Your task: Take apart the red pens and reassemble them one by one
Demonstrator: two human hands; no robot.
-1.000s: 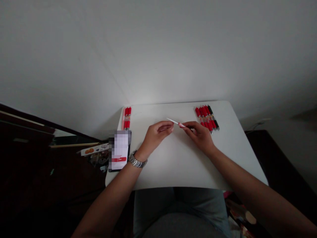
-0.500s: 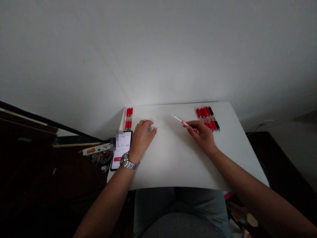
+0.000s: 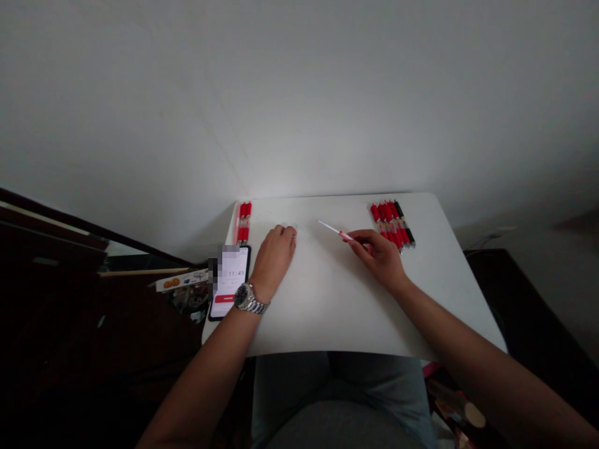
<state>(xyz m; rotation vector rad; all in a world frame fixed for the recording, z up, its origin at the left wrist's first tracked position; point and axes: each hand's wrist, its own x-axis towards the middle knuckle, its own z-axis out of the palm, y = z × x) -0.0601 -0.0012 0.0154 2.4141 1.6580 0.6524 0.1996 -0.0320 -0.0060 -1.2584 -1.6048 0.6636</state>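
My right hand (image 3: 377,255) pinches a pen (image 3: 345,236) whose red and pale body leaves a thin white refill (image 3: 327,226) bare, pointing up and left above the table. My left hand (image 3: 276,252) rests low over the table with its fingers curled together; a tiny pale bit shows at the fingertips, too small to name. Just beyond those fingers lies something clear (image 3: 291,226), hard to make out. A row of red and black pens (image 3: 392,224) lies behind my right hand. To the left of my left hand lies a smaller group of red pens (image 3: 244,223).
A phone (image 3: 227,284) showing a timer lies at the left edge of the white table (image 3: 322,312), beside my watch (image 3: 248,298). The grey wall (image 3: 309,112) rises at the table's back edge. Boxes and clutter (image 3: 182,284) stand below on the left.
My left hand has turned over and closed its fingers, moving slightly right. My right hand has shifted a little left with the pen, its refill tip slightly lower.
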